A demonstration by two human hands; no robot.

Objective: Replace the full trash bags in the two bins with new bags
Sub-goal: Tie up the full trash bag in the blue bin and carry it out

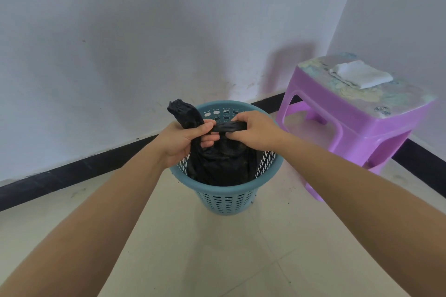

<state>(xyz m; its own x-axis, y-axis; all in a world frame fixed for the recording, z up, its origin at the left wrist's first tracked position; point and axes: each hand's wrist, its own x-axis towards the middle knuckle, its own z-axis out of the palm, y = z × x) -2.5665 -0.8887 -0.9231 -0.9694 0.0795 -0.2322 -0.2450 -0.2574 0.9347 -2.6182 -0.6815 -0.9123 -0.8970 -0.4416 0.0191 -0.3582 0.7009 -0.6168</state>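
Observation:
A blue perforated plastic bin (225, 198) stands on the tiled floor near the wall. Inside it sits a black trash bag (222, 166), its top gathered above the rim. My left hand (182, 141) is closed around one bunched handle of the bag, whose end sticks up past my fingers. My right hand (253, 131) grips the other handle, pulled into a twisted strand that runs across to my left hand. Both hands hover just over the bin's opening. Only one bin is in view.
A purple plastic stool (357, 128) stands to the right of the bin, close to the corner. A folded white cloth or bag (362, 74) lies on its patterned top. A black skirting board (84, 166) runs along the white walls.

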